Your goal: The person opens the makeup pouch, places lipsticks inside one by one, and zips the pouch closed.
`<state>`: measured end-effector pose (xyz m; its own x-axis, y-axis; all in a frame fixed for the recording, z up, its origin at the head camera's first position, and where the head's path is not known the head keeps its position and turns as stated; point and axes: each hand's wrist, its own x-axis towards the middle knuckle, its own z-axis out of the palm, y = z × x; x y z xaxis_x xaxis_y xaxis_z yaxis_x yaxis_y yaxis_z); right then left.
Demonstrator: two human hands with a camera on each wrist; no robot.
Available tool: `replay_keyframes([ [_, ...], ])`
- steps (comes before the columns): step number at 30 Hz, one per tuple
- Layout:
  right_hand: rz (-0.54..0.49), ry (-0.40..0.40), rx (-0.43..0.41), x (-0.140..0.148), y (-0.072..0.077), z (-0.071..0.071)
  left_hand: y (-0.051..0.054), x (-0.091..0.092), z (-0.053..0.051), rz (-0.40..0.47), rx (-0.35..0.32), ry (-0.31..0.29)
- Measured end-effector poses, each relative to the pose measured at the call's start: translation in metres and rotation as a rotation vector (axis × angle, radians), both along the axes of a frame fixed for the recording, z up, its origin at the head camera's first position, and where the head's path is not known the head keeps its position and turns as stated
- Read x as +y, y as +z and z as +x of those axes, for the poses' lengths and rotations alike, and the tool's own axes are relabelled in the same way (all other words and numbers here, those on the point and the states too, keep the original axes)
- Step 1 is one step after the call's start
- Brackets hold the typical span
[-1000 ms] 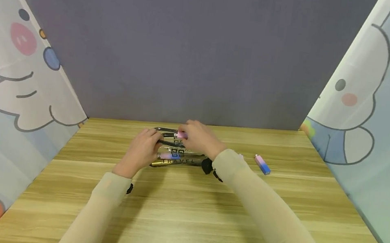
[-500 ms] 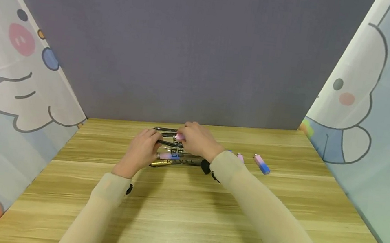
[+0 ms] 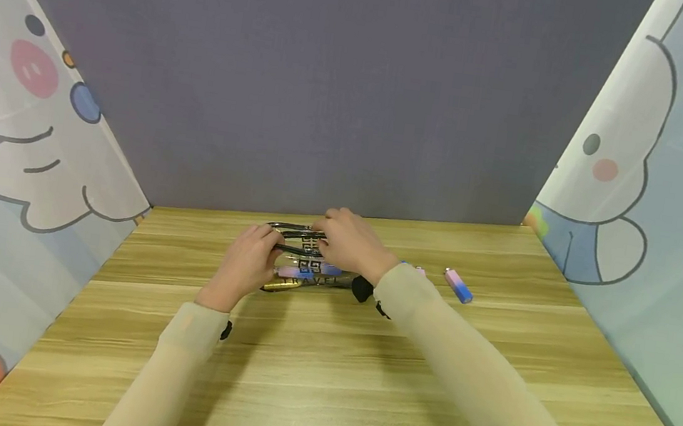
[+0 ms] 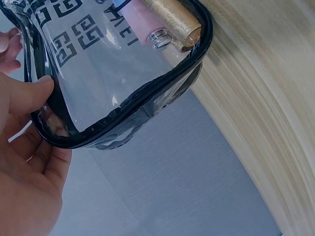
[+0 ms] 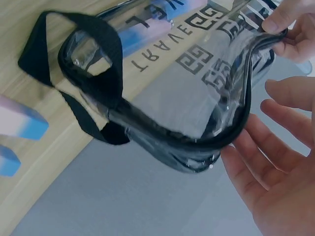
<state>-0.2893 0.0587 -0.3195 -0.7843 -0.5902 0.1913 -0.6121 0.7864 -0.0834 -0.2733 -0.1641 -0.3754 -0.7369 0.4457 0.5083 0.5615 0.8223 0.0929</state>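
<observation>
Right wrist view, right: left hand [image 5: 298, 42] is pinching black-edged clear plastic pouch [image 5: 172, 108]; right hand [image 5: 280, 184] is holding fingers apart; tautness likely helping.

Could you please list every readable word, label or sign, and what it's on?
"TRAVEL": black lettering on the clear plastic pouch with black edging.
Black squared-spiral emblem: same pouch.
Pink-and-blue rectangular sticks, gold tube: nothing legible.
Other print: too small or cut off.

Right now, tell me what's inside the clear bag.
Inside the clear bag are at least two pink-and-blue sticks and a gold tube. Lettering covers bits of the sticks; in the head view, the right hand hides part of the bag and whatever lies there.
</observation>
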Motion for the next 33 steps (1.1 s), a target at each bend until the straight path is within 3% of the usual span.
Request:
replay_keyframes([
  [14, -0.020, -0.024, -0.031, 0.021, 0.011, 0.001, -0.001, 0.000, -0.002, -0.011, 0.008, 0.012],
  [27, -0.117, -0.117, -0.102, 0.062, 0.006, -0.003, -0.001, 0.001, -0.002, -0.008, 0.001, 0.014],
  [33, -0.110, -0.153, -0.126, 0.081, 0.000, -0.005, 0.000, 0.000, 0.000, -0.008, 0.006, 0.011],
])
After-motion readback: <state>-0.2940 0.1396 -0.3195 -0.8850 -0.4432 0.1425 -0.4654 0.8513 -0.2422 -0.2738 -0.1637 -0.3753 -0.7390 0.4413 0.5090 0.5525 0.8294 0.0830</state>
